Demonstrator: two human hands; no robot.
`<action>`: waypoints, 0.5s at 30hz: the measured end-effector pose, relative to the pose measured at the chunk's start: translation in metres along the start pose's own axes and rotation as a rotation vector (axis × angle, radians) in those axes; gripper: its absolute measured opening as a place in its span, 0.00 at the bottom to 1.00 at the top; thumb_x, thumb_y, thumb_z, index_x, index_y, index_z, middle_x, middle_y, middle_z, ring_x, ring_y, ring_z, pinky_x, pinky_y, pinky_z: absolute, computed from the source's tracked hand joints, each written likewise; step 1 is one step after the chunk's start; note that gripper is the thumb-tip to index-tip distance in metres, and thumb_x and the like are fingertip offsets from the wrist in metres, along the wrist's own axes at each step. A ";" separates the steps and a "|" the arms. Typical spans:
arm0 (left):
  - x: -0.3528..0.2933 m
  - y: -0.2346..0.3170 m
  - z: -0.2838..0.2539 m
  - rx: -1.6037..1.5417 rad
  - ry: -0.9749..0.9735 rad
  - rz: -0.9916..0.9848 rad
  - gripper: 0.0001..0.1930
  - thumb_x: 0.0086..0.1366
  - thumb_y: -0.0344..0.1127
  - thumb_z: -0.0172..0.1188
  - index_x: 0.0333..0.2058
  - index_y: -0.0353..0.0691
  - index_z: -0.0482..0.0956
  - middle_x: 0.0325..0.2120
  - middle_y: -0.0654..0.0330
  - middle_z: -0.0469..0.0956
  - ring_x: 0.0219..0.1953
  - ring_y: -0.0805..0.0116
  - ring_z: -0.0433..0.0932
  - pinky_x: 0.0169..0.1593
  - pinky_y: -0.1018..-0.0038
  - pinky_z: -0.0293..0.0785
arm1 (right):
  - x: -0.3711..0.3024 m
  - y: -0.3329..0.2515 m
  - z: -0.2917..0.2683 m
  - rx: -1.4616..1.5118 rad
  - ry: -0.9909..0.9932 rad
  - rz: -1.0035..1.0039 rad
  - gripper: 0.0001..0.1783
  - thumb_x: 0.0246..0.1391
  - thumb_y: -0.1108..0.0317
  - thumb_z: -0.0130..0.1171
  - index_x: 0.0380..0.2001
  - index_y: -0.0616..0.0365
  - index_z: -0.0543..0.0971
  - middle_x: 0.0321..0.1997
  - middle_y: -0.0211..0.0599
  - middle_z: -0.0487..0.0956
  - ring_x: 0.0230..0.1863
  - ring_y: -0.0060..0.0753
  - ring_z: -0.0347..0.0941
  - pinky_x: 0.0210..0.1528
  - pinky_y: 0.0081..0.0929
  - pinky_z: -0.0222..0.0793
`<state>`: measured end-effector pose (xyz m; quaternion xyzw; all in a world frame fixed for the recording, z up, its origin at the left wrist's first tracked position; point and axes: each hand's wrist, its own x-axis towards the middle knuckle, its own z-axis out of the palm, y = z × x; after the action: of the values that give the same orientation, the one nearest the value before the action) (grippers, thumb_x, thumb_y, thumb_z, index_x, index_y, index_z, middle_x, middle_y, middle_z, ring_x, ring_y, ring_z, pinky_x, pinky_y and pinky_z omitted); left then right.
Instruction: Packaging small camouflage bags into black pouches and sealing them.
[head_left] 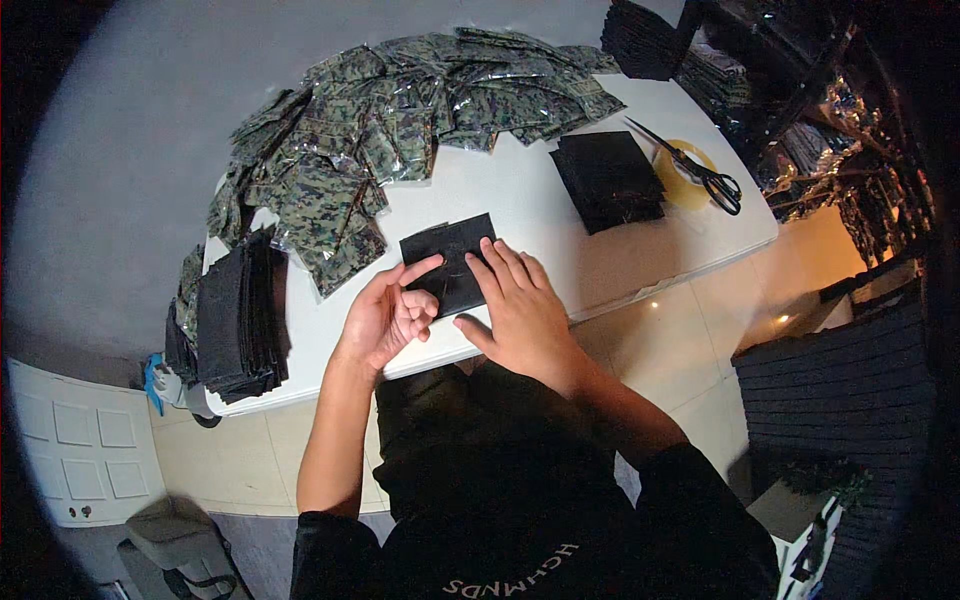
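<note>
A flat black packet [450,247], seemingly folded cloth in shiny clear plastic, lies at the near edge of the white table. My right hand [515,300] rests over its right side, fingers stretched out and thumb apart. At its left side is my left hand [387,318], palm partly turned up. The left index finger reaches onto the packet while the other fingers curl loosely, with nothing visible held in them. To the right of the packet sits a stack of similar black packets [608,180].
Camouflage packets in clear plastic [375,110] cover the table's far and left side. A black stack [235,320] stands at the left end. Black scissors [705,172] lie across a roll of yellowish tape [680,185]. The white table [520,190] ends close to my body.
</note>
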<state>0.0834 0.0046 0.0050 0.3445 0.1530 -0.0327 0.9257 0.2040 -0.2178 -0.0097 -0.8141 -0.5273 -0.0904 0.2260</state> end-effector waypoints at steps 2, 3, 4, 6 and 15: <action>0.000 0.000 -0.001 0.010 -0.001 0.002 0.32 0.85 0.51 0.43 0.74 0.31 0.67 0.29 0.49 0.87 0.24 0.65 0.83 0.31 0.68 0.85 | 0.002 0.000 -0.001 0.000 0.005 -0.005 0.48 0.65 0.41 0.64 0.74 0.68 0.69 0.79 0.63 0.67 0.81 0.60 0.60 0.82 0.55 0.50; 0.001 0.000 -0.001 0.022 -0.001 0.004 0.32 0.84 0.52 0.43 0.73 0.31 0.68 0.29 0.49 0.87 0.24 0.66 0.83 0.31 0.68 0.84 | 0.003 0.000 -0.001 0.002 0.010 -0.011 0.48 0.65 0.40 0.64 0.74 0.69 0.69 0.78 0.62 0.68 0.80 0.59 0.61 0.81 0.55 0.50; 0.000 0.000 0.000 0.022 -0.001 0.003 0.32 0.84 0.52 0.43 0.73 0.31 0.68 0.29 0.49 0.87 0.24 0.66 0.83 0.31 0.68 0.84 | 0.003 0.000 -0.001 0.001 0.010 -0.010 0.48 0.65 0.40 0.64 0.74 0.69 0.69 0.78 0.62 0.68 0.80 0.59 0.61 0.81 0.55 0.50; -0.002 0.001 0.001 0.031 -0.011 0.003 0.32 0.84 0.52 0.43 0.72 0.31 0.70 0.29 0.49 0.87 0.24 0.66 0.82 0.31 0.70 0.83 | 0.004 -0.001 0.000 -0.020 0.035 -0.014 0.48 0.65 0.39 0.64 0.73 0.70 0.70 0.77 0.62 0.69 0.79 0.58 0.61 0.81 0.54 0.50; -0.003 0.001 0.005 0.052 0.020 0.011 0.33 0.84 0.52 0.44 0.72 0.30 0.70 0.28 0.50 0.86 0.24 0.66 0.81 0.32 0.71 0.82 | 0.005 -0.003 -0.001 -0.020 -0.014 0.012 0.48 0.65 0.40 0.64 0.75 0.67 0.69 0.79 0.64 0.66 0.81 0.60 0.59 0.82 0.54 0.48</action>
<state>0.0818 0.0022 0.0098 0.3695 0.1594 -0.0278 0.9150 0.2034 -0.2134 -0.0066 -0.8200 -0.5232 -0.0886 0.2144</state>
